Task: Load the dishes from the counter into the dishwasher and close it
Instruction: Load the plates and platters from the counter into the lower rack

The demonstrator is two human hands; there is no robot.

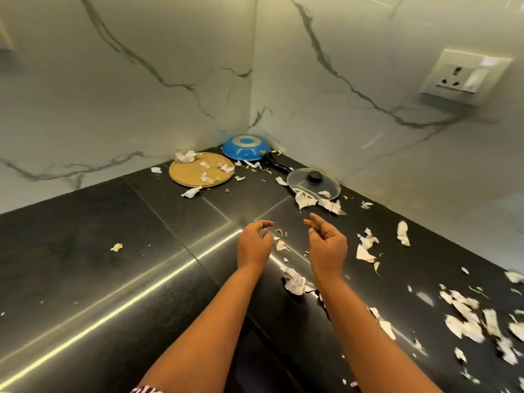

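An upturned blue frying pan (243, 148) with a black handle sits in the far corner of the black counter (85, 251). A round yellow woven plate (201, 169) lies to its left with paper scraps on it. A glass lid (313, 184) with a black knob lies to the pan's right. My left hand (253, 245) and my right hand (326, 242) hover side by side above the counter's middle, well short of the dishes. Both have loosely curled fingers and hold nothing. No dishwasher is in view.
Torn white paper scraps (465, 316) litter the counter, thickest at the right. Marble walls meet at the corner behind the pan. A wall socket (465, 76) sits on the right wall. The counter's left part holds only one small scrap (116, 247).
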